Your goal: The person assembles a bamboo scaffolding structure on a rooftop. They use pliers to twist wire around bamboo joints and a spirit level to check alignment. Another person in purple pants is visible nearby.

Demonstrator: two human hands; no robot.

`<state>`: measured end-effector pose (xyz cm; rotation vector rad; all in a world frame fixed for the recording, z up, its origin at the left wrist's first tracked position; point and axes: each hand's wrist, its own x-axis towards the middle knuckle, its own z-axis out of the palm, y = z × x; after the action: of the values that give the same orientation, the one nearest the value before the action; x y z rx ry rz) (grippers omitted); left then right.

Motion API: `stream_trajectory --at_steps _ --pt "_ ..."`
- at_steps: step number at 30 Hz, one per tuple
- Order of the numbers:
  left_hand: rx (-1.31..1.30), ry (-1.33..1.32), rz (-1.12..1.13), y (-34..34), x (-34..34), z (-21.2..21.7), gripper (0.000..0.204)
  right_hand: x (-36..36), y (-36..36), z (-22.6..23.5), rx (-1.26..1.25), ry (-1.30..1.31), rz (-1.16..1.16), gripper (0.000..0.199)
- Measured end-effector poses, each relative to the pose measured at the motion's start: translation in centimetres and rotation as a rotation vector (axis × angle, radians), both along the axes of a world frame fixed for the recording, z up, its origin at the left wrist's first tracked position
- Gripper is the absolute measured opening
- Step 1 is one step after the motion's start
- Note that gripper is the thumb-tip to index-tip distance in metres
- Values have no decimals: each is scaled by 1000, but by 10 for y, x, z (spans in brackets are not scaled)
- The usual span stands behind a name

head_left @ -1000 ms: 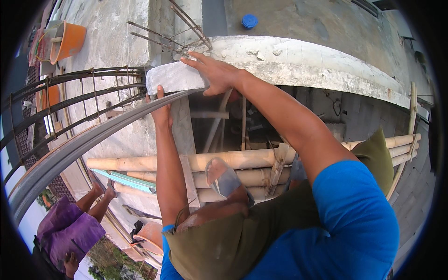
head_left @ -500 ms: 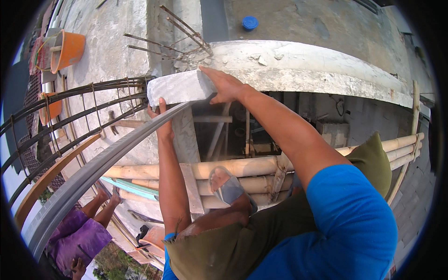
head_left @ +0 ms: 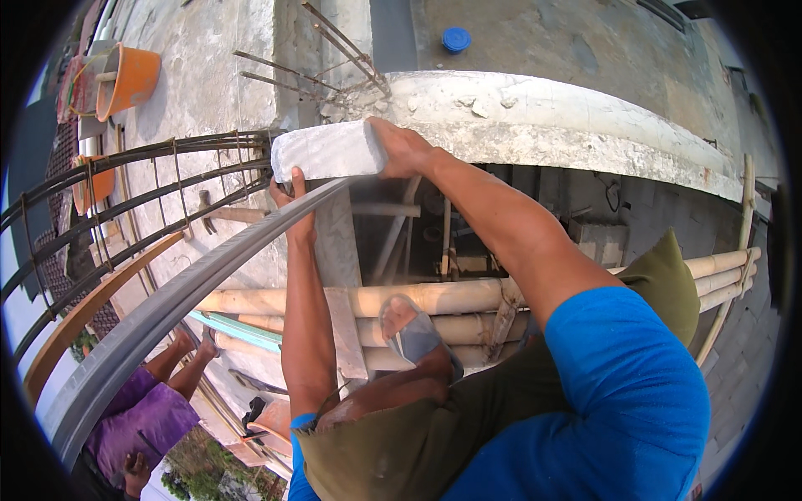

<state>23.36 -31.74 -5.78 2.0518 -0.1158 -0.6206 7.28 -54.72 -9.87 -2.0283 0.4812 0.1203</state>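
My right grip [head_left: 401, 146] clamped on right end of white block [head_left: 327, 151], my left grip [head_left: 292, 196] pressed up under it, fingers curled. Block held level above grey pipe [head_left: 192, 288], beside rebar cage [head_left: 125, 192].

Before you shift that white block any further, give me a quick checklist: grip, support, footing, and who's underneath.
1. Right hand on the white block: clasps its right end. Ok.
2. Left hand on the block: under its lower edge, fingers up against it. Ok.
3. Block supported by anything but the hands: it sits by the rebar cage and the grey curved pipe; contact cannot be told.
4. Footing: sandalled foot rests on the bamboo poles. Ok, though the other foot is out of view.
5. Area below: a person in a purple shirt is underneath. Not ok.
6. Loose rubble on the concrete ledge near the block: present. Not ok.
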Motion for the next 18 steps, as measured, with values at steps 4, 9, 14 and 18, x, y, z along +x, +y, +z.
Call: stream_trajectory --at_steps 4,9,14,18 --pt "-15 -14 10 -3 -3 4 109 1 -3 5 -13 22 17 113" --pt "-20 -73 -10 5 -1 -7 106 1 -4 15 -28 69 56 113" --pt "-31 -64 13 7 -4 -10 104 -3 -2 7 -47 9 34 118" --pt "-92 -12 46 5 -10 -8 106 -9 1 -6 -67 -71 14 128"
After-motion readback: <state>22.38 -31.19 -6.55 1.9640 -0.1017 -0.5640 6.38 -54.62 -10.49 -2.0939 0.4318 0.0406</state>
